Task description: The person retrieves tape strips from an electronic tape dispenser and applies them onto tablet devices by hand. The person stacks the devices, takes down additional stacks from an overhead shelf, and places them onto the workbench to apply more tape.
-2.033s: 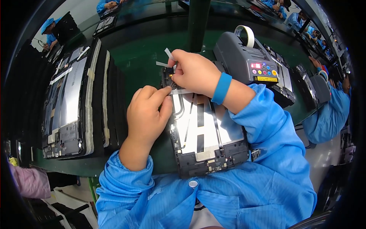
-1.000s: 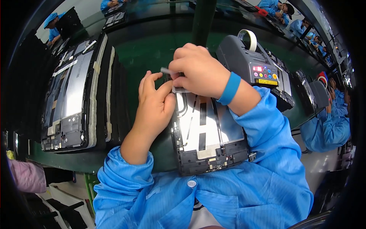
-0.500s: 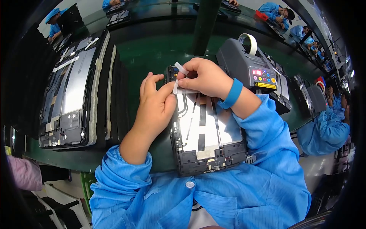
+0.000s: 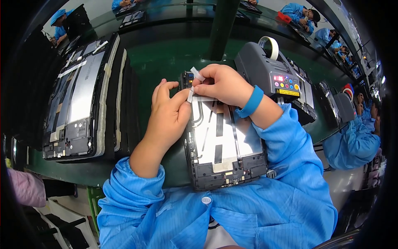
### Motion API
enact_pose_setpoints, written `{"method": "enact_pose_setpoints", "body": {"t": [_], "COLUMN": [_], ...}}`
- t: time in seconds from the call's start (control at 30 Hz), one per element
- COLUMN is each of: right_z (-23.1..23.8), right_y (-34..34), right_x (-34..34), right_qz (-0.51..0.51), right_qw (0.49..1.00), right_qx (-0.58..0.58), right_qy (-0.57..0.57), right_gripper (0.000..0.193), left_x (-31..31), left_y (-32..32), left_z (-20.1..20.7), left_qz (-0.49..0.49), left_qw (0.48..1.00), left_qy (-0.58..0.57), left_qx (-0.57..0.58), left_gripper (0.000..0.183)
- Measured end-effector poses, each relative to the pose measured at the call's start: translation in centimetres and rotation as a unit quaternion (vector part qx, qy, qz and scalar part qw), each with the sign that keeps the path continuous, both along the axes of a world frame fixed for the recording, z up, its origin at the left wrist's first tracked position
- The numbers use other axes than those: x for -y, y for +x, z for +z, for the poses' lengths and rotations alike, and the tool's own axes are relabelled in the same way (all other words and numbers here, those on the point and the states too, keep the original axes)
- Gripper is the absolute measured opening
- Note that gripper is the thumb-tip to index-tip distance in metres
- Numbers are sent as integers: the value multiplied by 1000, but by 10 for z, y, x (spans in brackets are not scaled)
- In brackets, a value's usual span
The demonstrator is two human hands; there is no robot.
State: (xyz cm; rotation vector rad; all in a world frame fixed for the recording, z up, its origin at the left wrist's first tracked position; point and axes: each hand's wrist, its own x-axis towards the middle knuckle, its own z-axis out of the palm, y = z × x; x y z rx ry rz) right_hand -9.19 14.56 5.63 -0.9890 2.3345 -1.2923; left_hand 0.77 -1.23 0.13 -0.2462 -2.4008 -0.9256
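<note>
Change: the upper end of the flat opened device (image 4: 228, 137), mostly covered by the right hand (image 4: 224, 85) one second ago, is now in view. The right hand sits slightly lower and farther right; its thumb and index finger pinch a white strip (image 4: 197, 74), held above the board. This leaves the small corner components (image 4: 188, 78) unobstructed. A second white piece (image 4: 190, 94) lies at the index fingertip of the left hand (image 4: 168, 114), whose fingers are spread, thumb apart. The two pieces may be ends of one strip; the fingers hide any join.

Device: rests in front of the person's torso, tilted slightly counter-clockwise on the green table (image 4: 153, 64), between the stack of similar devices (image 4: 78, 108) and the grey tape dispenser (image 4: 259, 68). Its silver panel (image 4: 207, 128) reflects strongly; black modules (image 4: 253, 164) line the near end.
</note>
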Motion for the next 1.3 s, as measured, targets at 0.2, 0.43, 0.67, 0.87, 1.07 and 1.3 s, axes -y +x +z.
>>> {"method": "enact_pose_setpoints", "body": {"t": [0.2, 0.43, 0.67, 0.87, 1.07, 1.3], "right_z": [6, 4, 15, 21, 20, 19], "right_y": [9, -1, -16, -19, -21, -13], "right_x": [-1, 0, 12, 19, 23, 9], "right_qz": [-10, -4, -27, -19, -36, -112], "right_qw": [999, 998, 971, 948, 942, 977], "right_qx": [13, -55, -148, -171, -166, -136], "right_qy": [-30, -7, 184, 268, 289, 117], "right_gripper": [18, 25, 26, 27, 25, 20], "left_x": [1, 2, 2, 1, 2, 2], "left_y": [0, -1, 0, 0, -1, -1], "left_z": [-1, -1, -2, -3, -3, 0], "left_qz": [-6, -7, -3, -8, -13, -11], "left_qw": [1000, 1000, 1000, 1000, 1000, 1000], "left_qy": [-7, 3, 8, 16, 9, 12], "left_qx": [-18, -14, 9, 13, 13, 18], "left_gripper": [26, 28, 29, 29, 30, 30]}}
